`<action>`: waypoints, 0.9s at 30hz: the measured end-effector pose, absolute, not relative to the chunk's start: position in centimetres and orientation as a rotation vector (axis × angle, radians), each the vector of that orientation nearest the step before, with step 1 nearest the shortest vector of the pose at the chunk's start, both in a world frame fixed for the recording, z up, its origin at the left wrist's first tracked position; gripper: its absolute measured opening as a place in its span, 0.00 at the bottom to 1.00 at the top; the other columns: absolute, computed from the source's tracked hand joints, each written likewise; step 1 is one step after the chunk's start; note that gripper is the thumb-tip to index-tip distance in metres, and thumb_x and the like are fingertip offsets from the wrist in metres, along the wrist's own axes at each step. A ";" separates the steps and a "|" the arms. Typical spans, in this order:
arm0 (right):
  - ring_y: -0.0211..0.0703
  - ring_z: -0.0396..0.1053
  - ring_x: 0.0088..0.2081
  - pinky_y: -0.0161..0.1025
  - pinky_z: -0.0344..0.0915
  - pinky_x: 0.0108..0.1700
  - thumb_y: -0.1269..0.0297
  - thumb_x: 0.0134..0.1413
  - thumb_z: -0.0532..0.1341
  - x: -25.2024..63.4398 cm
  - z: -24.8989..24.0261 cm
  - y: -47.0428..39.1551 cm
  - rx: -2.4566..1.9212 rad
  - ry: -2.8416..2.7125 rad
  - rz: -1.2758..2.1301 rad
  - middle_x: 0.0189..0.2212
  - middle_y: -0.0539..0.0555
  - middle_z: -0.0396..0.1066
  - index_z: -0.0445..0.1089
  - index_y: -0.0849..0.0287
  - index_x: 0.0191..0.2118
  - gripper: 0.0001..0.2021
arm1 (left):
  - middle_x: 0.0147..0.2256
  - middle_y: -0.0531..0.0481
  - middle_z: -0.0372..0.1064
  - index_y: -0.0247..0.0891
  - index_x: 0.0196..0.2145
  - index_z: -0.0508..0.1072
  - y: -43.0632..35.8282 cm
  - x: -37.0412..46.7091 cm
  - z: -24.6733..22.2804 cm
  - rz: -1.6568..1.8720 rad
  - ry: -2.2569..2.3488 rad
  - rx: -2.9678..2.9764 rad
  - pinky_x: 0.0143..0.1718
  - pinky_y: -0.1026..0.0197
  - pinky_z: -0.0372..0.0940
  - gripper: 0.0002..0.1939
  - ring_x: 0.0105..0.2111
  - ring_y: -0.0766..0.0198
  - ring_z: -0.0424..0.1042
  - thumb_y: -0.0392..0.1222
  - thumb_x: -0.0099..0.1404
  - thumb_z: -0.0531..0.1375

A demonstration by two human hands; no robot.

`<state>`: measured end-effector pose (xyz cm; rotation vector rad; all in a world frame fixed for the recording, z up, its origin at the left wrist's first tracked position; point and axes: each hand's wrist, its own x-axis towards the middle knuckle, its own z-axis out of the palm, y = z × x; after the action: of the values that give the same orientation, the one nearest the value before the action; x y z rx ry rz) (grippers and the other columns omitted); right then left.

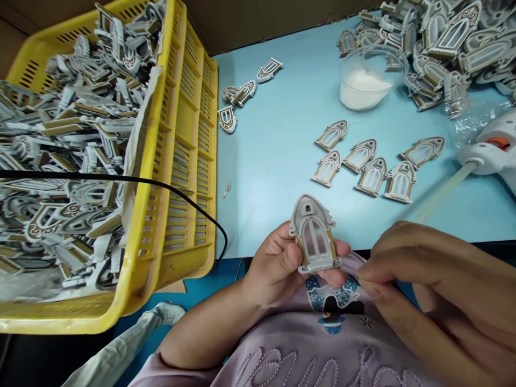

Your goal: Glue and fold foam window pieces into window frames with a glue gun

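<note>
My left hand point(278, 263) grips a small arched window ornament point(316, 242) by its lower edges, back side facing me. It has a grey-white frame, tan-brown sides, a clear double pane and a small square hole near the top. To the right of it, my right hand point(435, 290) is closed in a pinch, thumb against forefinger, apart from the ornament. Whatever lies between those fingertips, if anything, is too small or hidden to make out. Beyond the hands, several similar window ornaments point(371, 174) lie in a loose group on the light-blue tabletop point(274, 161).
A yellow crate point(177, 140) heaped with ornaments stands left, a black cable point(169, 185) across it. A clear cup point(365, 80) of white material sits near an ornament pile point(447, 48). At right is a white glue gun point(492, 145) with a translucent stick point(447, 191).
</note>
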<state>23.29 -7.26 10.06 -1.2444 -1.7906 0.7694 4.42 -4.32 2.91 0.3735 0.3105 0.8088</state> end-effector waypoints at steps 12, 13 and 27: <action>0.36 0.70 0.35 0.37 0.67 0.41 0.75 0.57 0.64 22.3 9.6 -6.6 -1.315 -1.981 0.436 0.30 0.51 0.73 0.75 0.60 0.36 0.04 | 0.44 0.48 0.80 0.39 0.50 0.75 -4.5 4.5 2.7 0.870 0.426 0.530 0.49 0.63 0.71 0.18 0.43 0.65 0.79 0.46 0.64 0.66; 0.37 0.69 0.34 0.38 0.67 0.40 0.73 0.58 0.64 22.2 9.5 -6.5 -1.335 -2.020 0.419 0.29 0.50 0.73 0.76 0.60 0.35 0.04 | 0.45 0.49 0.80 0.41 0.51 0.75 -4.6 4.5 2.7 0.884 0.444 0.554 0.50 0.63 0.71 0.18 0.45 0.65 0.78 0.45 0.64 0.67; 0.37 0.64 0.28 0.37 0.60 0.31 0.71 0.56 0.57 21.3 8.0 -5.1 -1.473 -2.001 0.670 0.24 0.49 0.65 0.66 0.59 0.28 0.06 | 0.36 0.54 0.77 0.43 0.45 0.77 -4.5 5.0 2.9 1.057 0.686 0.849 0.42 0.66 0.70 0.17 0.37 0.68 0.75 0.44 0.57 0.72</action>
<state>21.30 -5.14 8.02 -1.4735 -2.0011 0.6704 4.95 -4.48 2.86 0.8489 0.6861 1.0567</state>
